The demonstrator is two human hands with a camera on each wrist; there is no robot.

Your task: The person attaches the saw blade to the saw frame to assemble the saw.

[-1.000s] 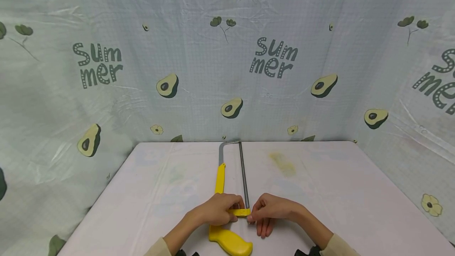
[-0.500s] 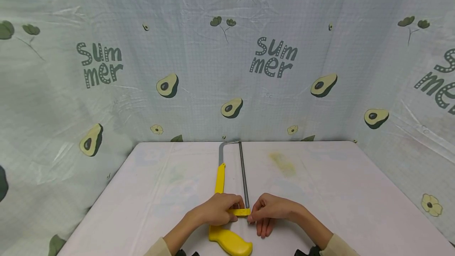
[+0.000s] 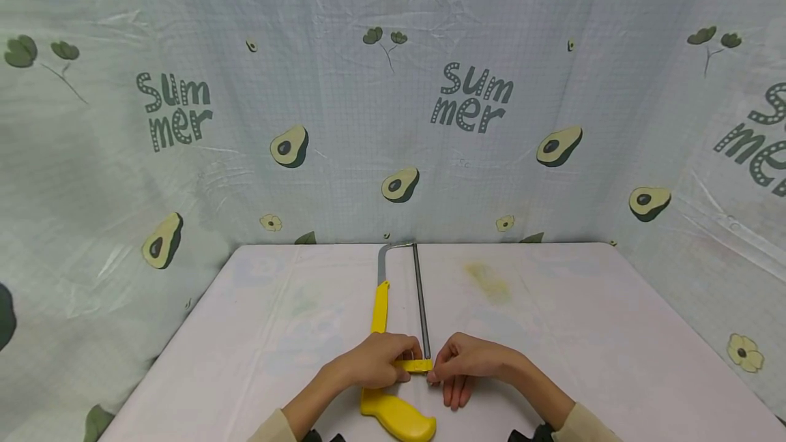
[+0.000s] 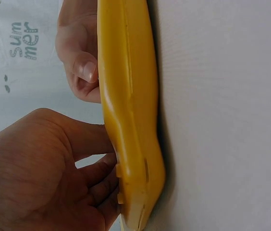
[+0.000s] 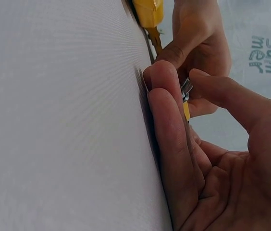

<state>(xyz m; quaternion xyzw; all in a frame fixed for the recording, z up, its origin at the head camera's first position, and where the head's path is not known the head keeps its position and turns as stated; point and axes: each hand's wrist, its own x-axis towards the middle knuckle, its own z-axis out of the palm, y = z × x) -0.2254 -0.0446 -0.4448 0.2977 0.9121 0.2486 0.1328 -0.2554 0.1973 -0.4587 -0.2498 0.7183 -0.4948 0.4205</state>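
A hacksaw (image 3: 380, 305) with a yellow handle (image 3: 402, 418) and a grey metal frame lies flat on the table, handle toward me. Its long blade (image 3: 420, 299) runs along the right side. My left hand (image 3: 382, 361) grips the yellow lower part of the saw, thumb and fingers at the short yellow crosspiece (image 3: 417, 365). Just right of that crosspiece, my right hand (image 3: 469, 363) pinches a small shiny metal fitting (image 5: 187, 88) between thumb and index finger. Its other fingers rest low by the tabletop. The left wrist view shows the yellow handle (image 4: 126, 82) close up.
A pale pinkish table cover (image 3: 552, 333) carries a yellowish stain (image 3: 488, 283) right of the blade. Behind the table hangs a light curtain (image 3: 344, 87) printed with avocados and lettering, which also covers both sides.
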